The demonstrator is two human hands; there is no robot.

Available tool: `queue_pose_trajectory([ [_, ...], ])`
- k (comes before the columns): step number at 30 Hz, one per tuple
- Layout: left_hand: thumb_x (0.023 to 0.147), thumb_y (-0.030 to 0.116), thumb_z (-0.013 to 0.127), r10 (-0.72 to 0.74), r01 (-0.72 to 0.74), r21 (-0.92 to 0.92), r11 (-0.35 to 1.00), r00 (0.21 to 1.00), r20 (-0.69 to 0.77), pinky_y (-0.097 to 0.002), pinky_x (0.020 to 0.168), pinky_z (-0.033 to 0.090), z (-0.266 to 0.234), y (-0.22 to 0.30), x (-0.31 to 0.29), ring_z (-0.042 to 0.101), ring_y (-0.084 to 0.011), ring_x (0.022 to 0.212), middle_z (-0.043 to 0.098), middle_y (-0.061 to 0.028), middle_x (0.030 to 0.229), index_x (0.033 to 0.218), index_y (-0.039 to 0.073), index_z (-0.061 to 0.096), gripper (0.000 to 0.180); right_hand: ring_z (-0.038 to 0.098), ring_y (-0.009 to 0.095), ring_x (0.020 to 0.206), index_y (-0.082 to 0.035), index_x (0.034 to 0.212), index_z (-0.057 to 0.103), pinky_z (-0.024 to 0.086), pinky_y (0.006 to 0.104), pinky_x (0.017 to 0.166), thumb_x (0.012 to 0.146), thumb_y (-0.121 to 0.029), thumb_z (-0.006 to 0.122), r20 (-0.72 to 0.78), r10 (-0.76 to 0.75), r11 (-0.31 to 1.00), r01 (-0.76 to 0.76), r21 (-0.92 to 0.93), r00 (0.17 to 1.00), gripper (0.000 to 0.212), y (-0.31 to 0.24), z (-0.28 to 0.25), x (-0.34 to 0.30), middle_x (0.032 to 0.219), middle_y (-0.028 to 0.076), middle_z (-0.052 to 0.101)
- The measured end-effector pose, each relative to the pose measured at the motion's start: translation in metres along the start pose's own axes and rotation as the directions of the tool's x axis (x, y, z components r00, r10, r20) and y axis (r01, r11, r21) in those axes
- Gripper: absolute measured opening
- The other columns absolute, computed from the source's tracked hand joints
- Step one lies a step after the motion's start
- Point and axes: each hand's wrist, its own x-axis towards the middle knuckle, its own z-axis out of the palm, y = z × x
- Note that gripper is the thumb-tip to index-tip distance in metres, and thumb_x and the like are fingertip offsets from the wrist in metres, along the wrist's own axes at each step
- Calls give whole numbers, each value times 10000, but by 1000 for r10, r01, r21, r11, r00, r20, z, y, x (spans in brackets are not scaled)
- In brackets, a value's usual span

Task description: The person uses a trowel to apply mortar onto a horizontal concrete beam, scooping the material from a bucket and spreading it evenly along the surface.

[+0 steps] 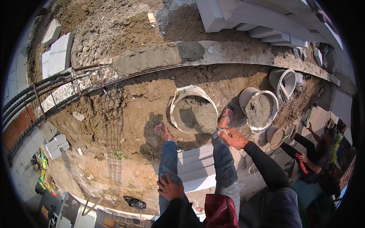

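My right hand (235,138) is closed beside my right shin, around the pale handle end of what looks like a trowel. Its blade is hidden under a heap of wet grey mortar (206,117) at the right side of a bucket (187,90). That bucket stands on the soil between my sandalled feet, with more mortar inside. My left hand (170,188) rests on my left knee, fingers spread, holding nothing.
Right of my feet stand a mortar-filled bucket (248,98), a tilted bucket (272,80) and a smaller pail (274,137). Ahead runs a concrete beam with fresh mortar (148,59); rebar (38,91) juts out left. White blocks (213,17) are stacked beyond. Another person (315,155) sits right.
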Motion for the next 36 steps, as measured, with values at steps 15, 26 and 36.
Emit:
queue_pose_trajectory([
  [15,774,445,732,-42,42,46,998,999,3,-628,1107,361,13,34,-14,329,-423,1471,405,-156,1581,1518,184,460,833,698,325,791,-137,1134,612,559,441,685,987,-409,627,-50,-858,5,-89,-996,512,309,-154,-209,128,913,94,668],
  [26,750,462,715,10,-6,71,997,998,-57,-628,1084,387,5,8,2,361,-434,1456,406,-155,1579,1520,191,454,857,666,434,909,-46,1149,574,526,522,723,996,-345,610,-696,-549,788,9,-616,463,337,15,-74,50,1034,198,657],
  [36,758,465,721,79,-72,94,993,994,-71,-602,1062,414,-4,-23,13,378,-414,1450,426,-142,1567,1516,198,464,843,601,189,573,32,1172,530,509,353,527,1058,-416,440,-722,147,418,619,665,676,470,-155,75,199,780,103,579],
])
